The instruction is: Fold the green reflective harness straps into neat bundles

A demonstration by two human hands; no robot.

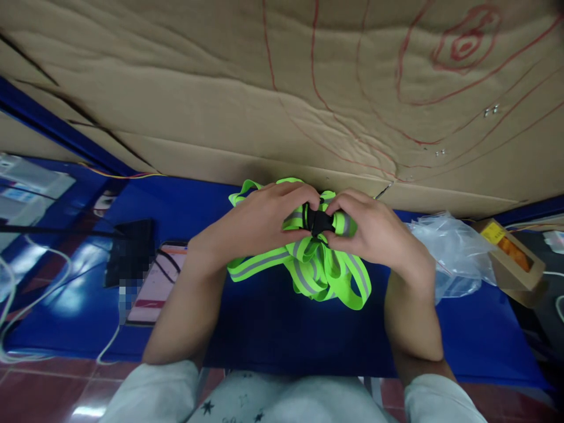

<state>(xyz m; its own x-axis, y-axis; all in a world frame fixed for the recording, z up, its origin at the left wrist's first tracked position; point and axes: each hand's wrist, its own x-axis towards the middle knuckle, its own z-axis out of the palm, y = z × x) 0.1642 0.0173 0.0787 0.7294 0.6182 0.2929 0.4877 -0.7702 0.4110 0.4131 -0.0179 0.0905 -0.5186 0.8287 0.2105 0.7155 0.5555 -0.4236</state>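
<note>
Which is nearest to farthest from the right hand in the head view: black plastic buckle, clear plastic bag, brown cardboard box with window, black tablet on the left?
1. Black plastic buckle: in the right hand fingertips, centre.
2. Clear plastic bag: just right of the wrist.
3. Brown cardboard box with window: farther right, past the bag.
4. Black tablet: far left, beyond the left hand.

Single head-worn view, forward and steeply down, close above the blue table.

Far wall: creased brown cardboard sheets with red scrawled lines
Surface: glossy blue tabletop
Near floor: reddish-brown tiles, left
</note>
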